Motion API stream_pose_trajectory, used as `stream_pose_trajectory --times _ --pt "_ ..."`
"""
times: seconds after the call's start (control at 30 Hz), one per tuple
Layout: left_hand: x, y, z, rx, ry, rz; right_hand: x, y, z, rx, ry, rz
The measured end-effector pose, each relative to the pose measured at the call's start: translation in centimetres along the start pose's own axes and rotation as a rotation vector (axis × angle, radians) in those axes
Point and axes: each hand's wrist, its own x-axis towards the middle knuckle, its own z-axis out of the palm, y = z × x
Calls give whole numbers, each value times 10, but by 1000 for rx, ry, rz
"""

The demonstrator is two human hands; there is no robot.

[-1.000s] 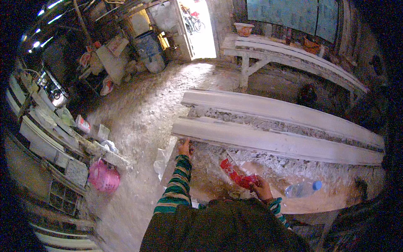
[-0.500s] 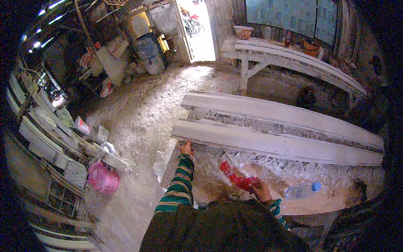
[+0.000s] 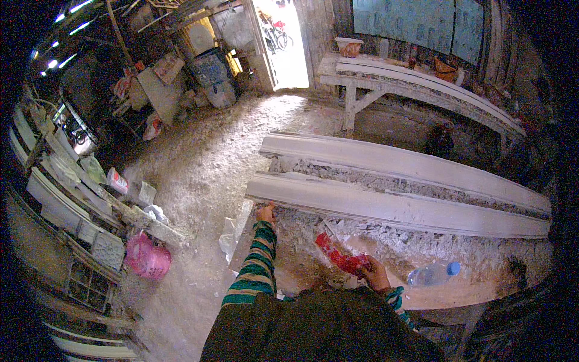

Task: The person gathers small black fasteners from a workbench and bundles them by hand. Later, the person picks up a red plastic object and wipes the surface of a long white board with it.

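A long white plaster moulding [image 3: 362, 200] lies across the worktable in front of me, with a second moulding [image 3: 386, 158] behind it. Close against the left end of the nearer one, below its front edge, is my left hand [image 3: 265, 213], its fingers curled; whatever they may hold is hidden. My right hand [image 3: 375, 274] grips the right end of a flat, bent red piece [image 3: 341, 254] dusted with white, its exact kind unclear. To the right of that hand, a clear plastic bottle with a blue cap [image 3: 431, 274] lies on its side.
Crumbled plaster [image 3: 416, 234] covers the table along the mouldings. A pink bucket-like container [image 3: 148, 257] stands on the floor at left, beside racks of white mouldings [image 3: 63, 196]. Further back are a white-smeared bench [image 3: 422, 75], a blue drum [image 3: 215, 78] and a bright doorway [image 3: 288, 48].
My left hand has shifted slightly left and down beside the moulding's end. My right hand and the red piece stay almost where they were.
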Motion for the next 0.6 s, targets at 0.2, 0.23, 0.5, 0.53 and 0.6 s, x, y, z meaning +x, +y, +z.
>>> stream_pose_trajectory --times 0.2,0.23,0.5,0.53,0.6 --pt "-45 21 -7 -122 -19 -22 3 2 1 -114 27 -58" --pt "-51 23 -10 -163 -49 -11 3 3 1 -117 33 -71" --pt "-68 33 -22 -140 177 88 3 4 0 -201 45 -117" --pt "-68 35 -27 -199 188 69 4 3 1 -207 46 -106" --pt "-68 42 -34 -287 176 19 4 2 1 -248 50 -86"
